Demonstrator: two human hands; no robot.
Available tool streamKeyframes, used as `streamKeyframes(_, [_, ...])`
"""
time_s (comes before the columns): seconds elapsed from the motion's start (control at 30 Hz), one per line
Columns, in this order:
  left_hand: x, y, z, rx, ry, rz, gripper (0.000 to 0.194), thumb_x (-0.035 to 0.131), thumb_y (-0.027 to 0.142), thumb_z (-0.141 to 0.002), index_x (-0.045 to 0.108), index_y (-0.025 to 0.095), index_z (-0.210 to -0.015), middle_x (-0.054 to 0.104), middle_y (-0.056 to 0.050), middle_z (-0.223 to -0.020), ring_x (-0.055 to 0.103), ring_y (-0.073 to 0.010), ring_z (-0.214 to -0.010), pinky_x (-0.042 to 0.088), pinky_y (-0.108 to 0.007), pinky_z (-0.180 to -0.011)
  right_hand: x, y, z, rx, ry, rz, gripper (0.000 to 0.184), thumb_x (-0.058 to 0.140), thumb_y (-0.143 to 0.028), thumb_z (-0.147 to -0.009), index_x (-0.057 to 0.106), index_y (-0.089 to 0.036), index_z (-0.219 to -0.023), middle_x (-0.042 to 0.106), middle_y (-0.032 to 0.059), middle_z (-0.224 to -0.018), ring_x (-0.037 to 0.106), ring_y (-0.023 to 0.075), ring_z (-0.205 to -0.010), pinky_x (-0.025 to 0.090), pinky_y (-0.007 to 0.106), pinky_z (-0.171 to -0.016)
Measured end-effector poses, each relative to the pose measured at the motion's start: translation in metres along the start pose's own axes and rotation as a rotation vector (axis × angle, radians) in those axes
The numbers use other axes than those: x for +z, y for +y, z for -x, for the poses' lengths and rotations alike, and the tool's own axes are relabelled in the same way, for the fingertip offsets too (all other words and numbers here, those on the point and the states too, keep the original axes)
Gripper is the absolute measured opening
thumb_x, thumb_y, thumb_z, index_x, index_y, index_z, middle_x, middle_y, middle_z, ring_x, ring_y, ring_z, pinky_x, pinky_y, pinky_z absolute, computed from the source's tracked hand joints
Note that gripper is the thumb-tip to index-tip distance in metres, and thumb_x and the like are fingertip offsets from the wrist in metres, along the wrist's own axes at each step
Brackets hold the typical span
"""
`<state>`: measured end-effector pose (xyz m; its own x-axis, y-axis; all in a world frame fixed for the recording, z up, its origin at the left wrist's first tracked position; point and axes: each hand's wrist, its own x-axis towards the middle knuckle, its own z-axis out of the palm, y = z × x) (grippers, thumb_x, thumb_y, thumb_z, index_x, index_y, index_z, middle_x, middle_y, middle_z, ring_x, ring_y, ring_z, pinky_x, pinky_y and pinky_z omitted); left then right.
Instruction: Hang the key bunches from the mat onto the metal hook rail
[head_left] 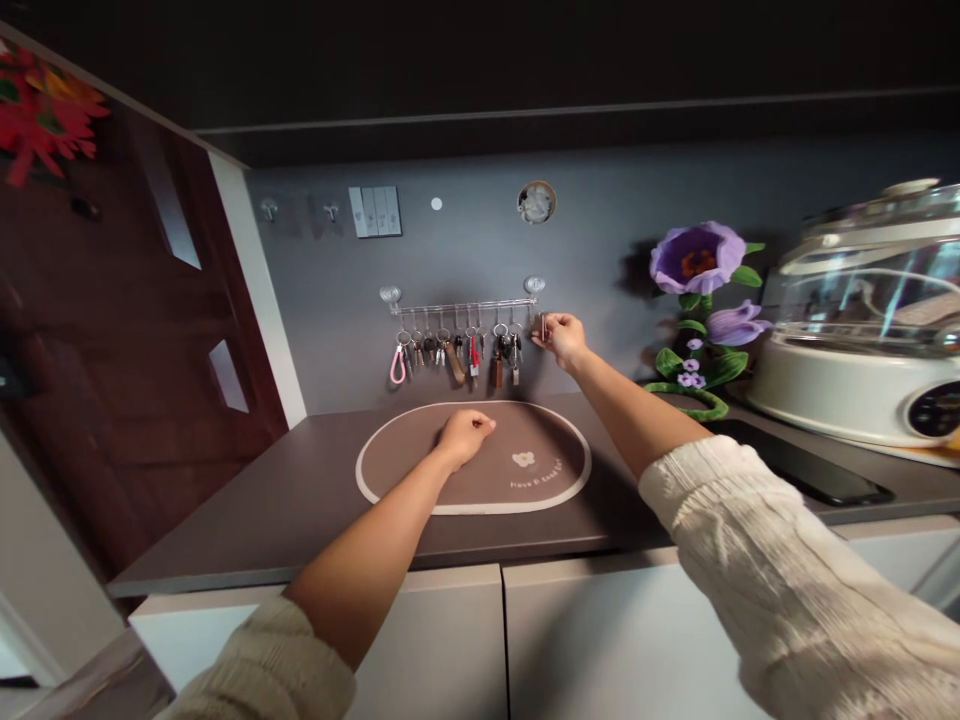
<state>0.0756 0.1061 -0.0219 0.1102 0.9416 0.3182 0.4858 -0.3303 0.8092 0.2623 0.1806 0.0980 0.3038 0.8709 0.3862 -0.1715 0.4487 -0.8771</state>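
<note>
"How are the hands set?"
"Right of centre, the right hand [564, 338] pinches a small thing [541, 328] by the rail's [450, 306] end, probably for fine control. Low centre, the left hand [463, 438] curls loosely over the mat [401, 450]; whether it holds anything, I can't tell."
"And the keys [441, 354]?"
"Mid-frame, hanging along the rail, likely for easy picking. Suction cups [390, 295] seem to fix it."
</note>
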Motion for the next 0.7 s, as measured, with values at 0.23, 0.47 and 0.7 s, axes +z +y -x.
streamKeyframes(0.23, [-0.001, 0.001, 0.000, -0.015, -0.005, 0.020, 0.019, 0.055, 0.030, -0.070, 0.065, 0.014, -0.072, 0.065, -0.004, -0.074, 0.054, -0.0127, -0.065, 0.040, -0.025, -0.067, 0.000, 0.010, -0.014, 0.008, -0.015, 0.035, 0.019, 0.040, -0.009, -0.079, 0.045, -0.016, -0.062, 0.048, -0.0040, -0.048, 0.049, 0.0048, -0.046, 0.050, 0.022, -0.054])
streamKeyframes(0.47, [-0.002, 0.005, 0.002, -0.034, 0.006, 0.021, 0.019, 0.055, 0.030, -0.070, 0.066, 0.014, -0.072, 0.064, -0.003, -0.071, 0.052, -0.0117, -0.062, 0.040, -0.024, -0.064, 0.004, 0.015, -0.016, -0.033, -0.041, 0.014, 0.013, 0.044, -0.014, -0.078, 0.046, -0.016, -0.065, 0.049, -0.0037, -0.053, 0.051, 0.0055, -0.048, 0.050, 0.022, -0.053])
streamKeyframes(0.7, [-0.002, 0.003, 0.002, -0.039, -0.002, 0.006, 0.020, 0.054, 0.031, -0.071, 0.066, 0.015, -0.073, 0.063, -0.002, -0.068, 0.051, -0.0106, -0.059, 0.040, -0.023, -0.062, 0.007, 0.010, -0.014, -0.085, -0.027, -0.038, 0.008, 0.045, -0.014, -0.077, 0.047, -0.017, -0.070, 0.048, -0.0055, -0.052, 0.050, 0.0046, -0.046, 0.051, 0.022, -0.054])
